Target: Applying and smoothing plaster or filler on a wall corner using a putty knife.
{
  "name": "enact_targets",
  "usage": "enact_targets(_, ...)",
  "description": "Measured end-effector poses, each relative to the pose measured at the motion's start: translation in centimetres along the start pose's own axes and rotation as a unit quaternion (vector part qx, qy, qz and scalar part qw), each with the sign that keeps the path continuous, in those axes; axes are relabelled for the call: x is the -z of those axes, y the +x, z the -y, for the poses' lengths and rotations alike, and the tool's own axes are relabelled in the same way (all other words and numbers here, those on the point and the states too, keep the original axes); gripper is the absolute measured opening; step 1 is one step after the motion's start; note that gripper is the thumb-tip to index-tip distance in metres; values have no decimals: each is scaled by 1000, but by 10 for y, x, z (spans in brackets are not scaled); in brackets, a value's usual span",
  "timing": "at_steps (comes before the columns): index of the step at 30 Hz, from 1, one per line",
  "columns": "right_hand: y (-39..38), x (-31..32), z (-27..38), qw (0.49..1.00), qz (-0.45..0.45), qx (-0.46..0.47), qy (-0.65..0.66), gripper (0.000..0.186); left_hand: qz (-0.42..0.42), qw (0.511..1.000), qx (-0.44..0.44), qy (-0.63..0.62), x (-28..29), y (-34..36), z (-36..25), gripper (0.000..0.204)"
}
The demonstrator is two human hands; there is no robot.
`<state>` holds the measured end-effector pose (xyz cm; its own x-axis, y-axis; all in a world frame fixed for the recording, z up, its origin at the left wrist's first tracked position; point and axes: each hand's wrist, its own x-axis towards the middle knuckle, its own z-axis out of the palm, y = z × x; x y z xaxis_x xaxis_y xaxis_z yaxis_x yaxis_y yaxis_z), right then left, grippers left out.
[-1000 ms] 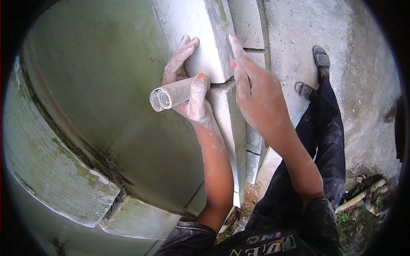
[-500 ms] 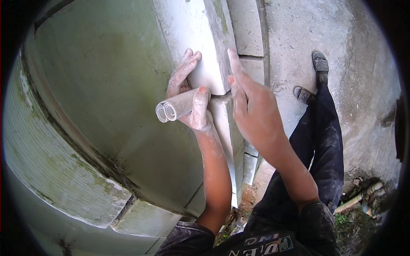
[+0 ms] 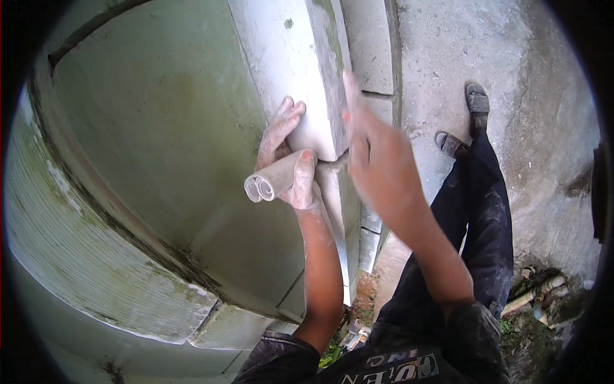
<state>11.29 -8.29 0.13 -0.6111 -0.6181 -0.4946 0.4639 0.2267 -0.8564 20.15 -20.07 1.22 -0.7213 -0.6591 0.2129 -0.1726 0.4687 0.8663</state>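
Clock centred on the head view, 12 = top edge. Left hand just off centre at 10-11: gripping a greyish rolled sheet between thumb and palm. Roll sits close to centre at 10, its open end facing 8 (two curled coils showing there). Fingers of that hand stretch toward 1 onto the broad white face of a block, which runs up to 12. Skin on it is coated in white dust.

Right hand at about 2: fingers straight and together, pointing toward 11, alongside the block's narrow side face. Blurred; can't tell if it's pressing something there. A joint separates that block from a second pale block on its 6 o'clock side.

Green-stained panel at 9-10, curved ridged ledge at 8. Dark trousers at 4, slippers at 2 on concrete floor. Pipe at 4, farther out.
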Motion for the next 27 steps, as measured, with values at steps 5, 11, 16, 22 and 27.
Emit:
enact_targets(5, 14, 14, 1, 1000, 9, -3, -26, 58, -29, 999, 15, 9, -15, 2, -6, 49)
enact_targets(11, -2, 19, 4, 995, 57, -32, -72, 57, -11, 998, 42, 50, -9, -5, -4, 52)
enact_targets(16, 27, 21, 6, 999, -17, -13, -31, 59, -11, 999, 8, 48, -12, -1, -2, 50)
enact_targets(22, 8, 20, -5, 994, 63, -24, -86, 60, -50, 998, 17, 40, -14, -1, -6, 46)
enact_targets(27, 12, 15, -15, 999, 17, 37, -26, 61, -46, 998, 14, 44, -15, 0, -6, 46)
